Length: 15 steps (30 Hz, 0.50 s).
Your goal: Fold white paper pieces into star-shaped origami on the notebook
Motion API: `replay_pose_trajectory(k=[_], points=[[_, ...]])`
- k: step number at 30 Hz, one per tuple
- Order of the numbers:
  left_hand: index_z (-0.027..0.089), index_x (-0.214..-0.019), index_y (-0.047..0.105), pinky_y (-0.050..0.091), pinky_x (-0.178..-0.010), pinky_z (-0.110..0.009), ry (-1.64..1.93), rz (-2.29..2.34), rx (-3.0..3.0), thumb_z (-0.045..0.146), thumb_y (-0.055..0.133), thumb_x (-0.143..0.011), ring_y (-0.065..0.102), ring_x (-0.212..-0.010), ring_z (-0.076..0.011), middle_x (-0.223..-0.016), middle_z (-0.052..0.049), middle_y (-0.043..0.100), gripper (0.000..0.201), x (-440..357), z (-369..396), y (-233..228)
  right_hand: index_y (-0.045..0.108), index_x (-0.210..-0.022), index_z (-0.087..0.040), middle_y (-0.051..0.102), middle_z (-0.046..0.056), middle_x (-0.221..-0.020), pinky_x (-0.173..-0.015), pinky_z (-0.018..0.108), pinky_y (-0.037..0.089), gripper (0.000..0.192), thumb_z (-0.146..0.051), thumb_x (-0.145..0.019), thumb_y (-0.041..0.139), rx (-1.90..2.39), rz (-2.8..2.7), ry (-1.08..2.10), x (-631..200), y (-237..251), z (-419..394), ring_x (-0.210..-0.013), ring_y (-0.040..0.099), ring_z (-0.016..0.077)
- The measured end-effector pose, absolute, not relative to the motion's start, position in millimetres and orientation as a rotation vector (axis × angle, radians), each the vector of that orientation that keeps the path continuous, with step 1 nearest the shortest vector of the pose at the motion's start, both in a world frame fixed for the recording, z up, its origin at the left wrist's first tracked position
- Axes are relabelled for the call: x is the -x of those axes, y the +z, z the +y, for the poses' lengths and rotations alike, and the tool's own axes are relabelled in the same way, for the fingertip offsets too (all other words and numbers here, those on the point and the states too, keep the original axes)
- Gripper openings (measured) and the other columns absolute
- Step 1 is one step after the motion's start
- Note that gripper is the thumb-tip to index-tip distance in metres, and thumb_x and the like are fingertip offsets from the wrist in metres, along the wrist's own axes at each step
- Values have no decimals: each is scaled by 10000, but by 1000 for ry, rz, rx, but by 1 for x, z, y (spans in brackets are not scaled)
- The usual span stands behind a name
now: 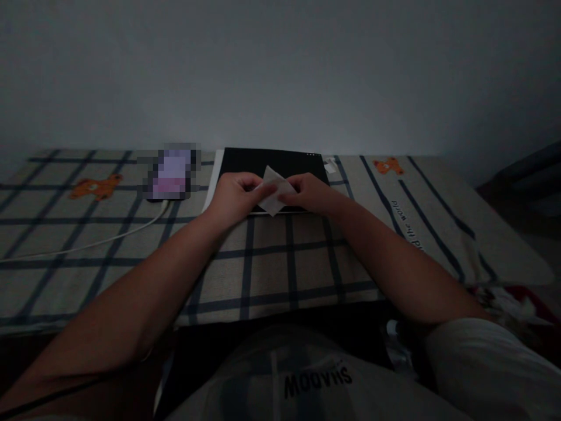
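A small piece of white paper (273,202), folded to a pointed shape, is held between my two hands. My left hand (234,196) pinches its left side, thumb in front. On the right side my right hand (309,192) grips it the same way, fingers curled behind. Both hands are above the near part of a flat black item (267,161), perhaps a folder or book, with a white edge showing at its left. Some of the fingers are hidden behind the paper.
A phone (170,172), blurred out, lies to the left with a white cable (118,235) running off left. A checked tablecloth (267,275) with bear prints covers the table. A small white scrap (331,166) lies by the black item's right edge. A grey wall (280,76) stands behind.
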<state>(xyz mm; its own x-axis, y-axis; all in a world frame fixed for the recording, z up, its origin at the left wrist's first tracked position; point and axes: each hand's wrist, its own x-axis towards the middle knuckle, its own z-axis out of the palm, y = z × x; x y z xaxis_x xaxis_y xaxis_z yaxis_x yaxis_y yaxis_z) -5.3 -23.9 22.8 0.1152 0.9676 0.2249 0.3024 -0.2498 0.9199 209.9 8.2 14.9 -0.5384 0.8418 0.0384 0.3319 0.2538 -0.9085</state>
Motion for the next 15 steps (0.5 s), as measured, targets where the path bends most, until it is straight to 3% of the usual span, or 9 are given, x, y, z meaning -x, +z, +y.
replay_pose_trajectory(k=[11, 15], points=[[195, -691, 727, 497, -589, -261, 1170, 1322, -1504, 357, 889, -758, 653, -646, -162, -693, -24, 726, 238, 8, -20, 26, 800, -974, -197, 829, 43, -1051, -903, 341, 587, 230, -202, -745, 819, 892, -1904, 1478, -217, 13, 10, -966, 728, 207], [208, -623, 696, 470, -549, -254, 1143, 1343, -1473, 353, 911, -714, 618, -596, -150, -648, -17, 703, 275, 12, -14, 22, 798, -1011, -190, 817, 62, -1053, -882, 354, 568, 270, -353, -803, 850, 930, -1912, 1375, -218, 9, 15, -966, 713, 214]])
